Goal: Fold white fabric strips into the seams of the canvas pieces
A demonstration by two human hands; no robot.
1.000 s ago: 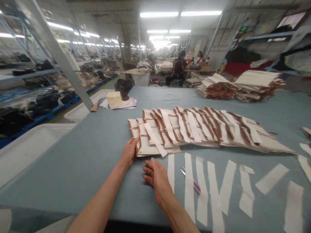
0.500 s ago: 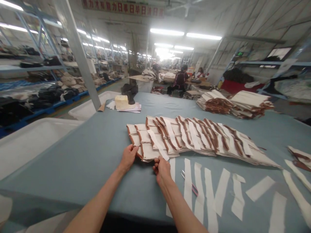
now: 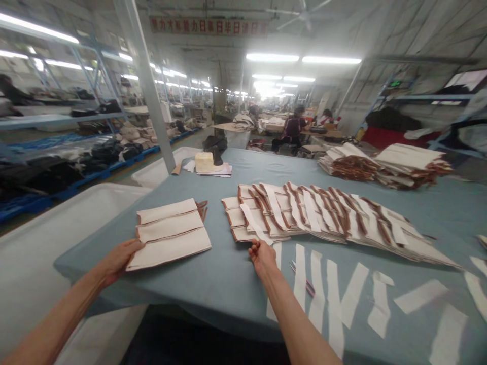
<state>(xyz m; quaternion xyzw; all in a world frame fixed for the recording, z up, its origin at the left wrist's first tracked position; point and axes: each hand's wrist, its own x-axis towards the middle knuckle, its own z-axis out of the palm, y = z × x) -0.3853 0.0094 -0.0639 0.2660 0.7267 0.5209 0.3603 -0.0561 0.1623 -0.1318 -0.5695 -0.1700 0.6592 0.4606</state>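
A cream fabric panel [image 3: 171, 233] with brown edging and stitched rows is pinched at its left edge by my left hand [image 3: 124, 258]. The panel spreads over the left part of the table, with brown strap-like ends at its far right corner. My right hand [image 3: 263, 257] has its fingers curled together at the front of an overlapping row of similar panels [image 3: 323, 213]. Its fingertips are beside the lower end of a white strip [image 3: 254, 223] lying on that row; whatever they grip, if anything, is hidden.
Several loose white strips [image 3: 335, 304] lie across the near right of the blue-grey table [image 3: 236, 284], with a small pair of tweezers or snips [image 3: 309, 289] among them. Folded fabric stacks [image 3: 411, 159] stand far right. A yellowish block [image 3: 204, 162] sits at the back; white bins [image 3: 87, 223] adjoin the left side.
My left hand has drawn a panel off the left end of the row and carried it left. My right hand stays by the row's front edge. The view has shifted left.
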